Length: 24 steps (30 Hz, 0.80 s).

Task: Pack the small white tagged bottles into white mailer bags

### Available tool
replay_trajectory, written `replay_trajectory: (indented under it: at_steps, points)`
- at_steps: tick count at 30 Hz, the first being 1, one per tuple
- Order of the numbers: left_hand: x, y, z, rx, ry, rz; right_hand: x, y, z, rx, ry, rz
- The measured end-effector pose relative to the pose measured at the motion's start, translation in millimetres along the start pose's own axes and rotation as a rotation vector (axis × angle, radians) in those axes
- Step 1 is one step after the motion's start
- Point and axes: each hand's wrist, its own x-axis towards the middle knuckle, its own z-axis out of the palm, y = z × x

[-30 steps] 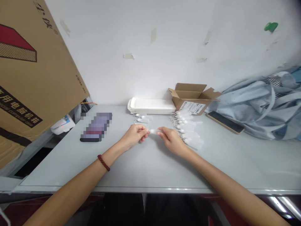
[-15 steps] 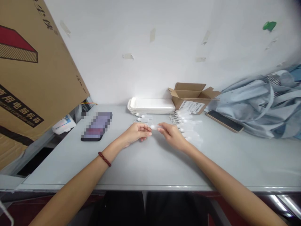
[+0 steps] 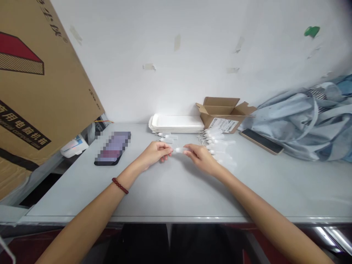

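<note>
Between my hands lies a small translucent plastic bottle (image 3: 179, 150) with a white neck and a thin tip, held roughly level above the table. My right hand (image 3: 202, 158) pinches its body from the right. At the tip end, my left hand (image 3: 154, 154) is closed with thumb and fingers together; what exactly they grip there is too small to make out. Two similar bottles (image 3: 167, 140) lie just behind my left hand. A pile of more such bottles (image 3: 220, 146) lies behind and to the right of my right hand, partly hidden by it.
Flat white packs (image 3: 178, 124) are stacked against the wall, beside an open cardboard box (image 3: 224, 119). A phone (image 3: 261, 141) lies right, near a pale blue cloth bag (image 3: 305, 121); another blurred-out phone (image 3: 113, 148) lies left. A large carton (image 3: 52, 91) leans at the left.
My left hand has drawn slightly left, its thumb and fingers now closed near the bottle's tip. More of the bottle shows between my hands. My right hand is nearly still.
</note>
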Motion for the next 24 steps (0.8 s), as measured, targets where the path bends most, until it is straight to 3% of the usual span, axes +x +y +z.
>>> replay_trajectory:
  at_steps: [5,9,12,16,24]
  points:
    - [3,-1,-5.5,0.046,0.01,0.005,3,5,-11,-0.086,-0.054,0.017]
    - [2,4,-24.2,0.075,0.138,0.016,6,18,-39,-0.169,0.046,0.105]
    - [0,7,-39.7,0.147,0.134,-0.01,6,28,-62,-0.227,0.041,0.194]
    - [-1,4,-49.6,0.321,0.074,-0.044,0,40,-82,-0.258,-0.055,0.279]
    - [0,-2,-51.5,0.596,0.115,-0.077,-11,50,-100,-0.224,-0.287,0.412]
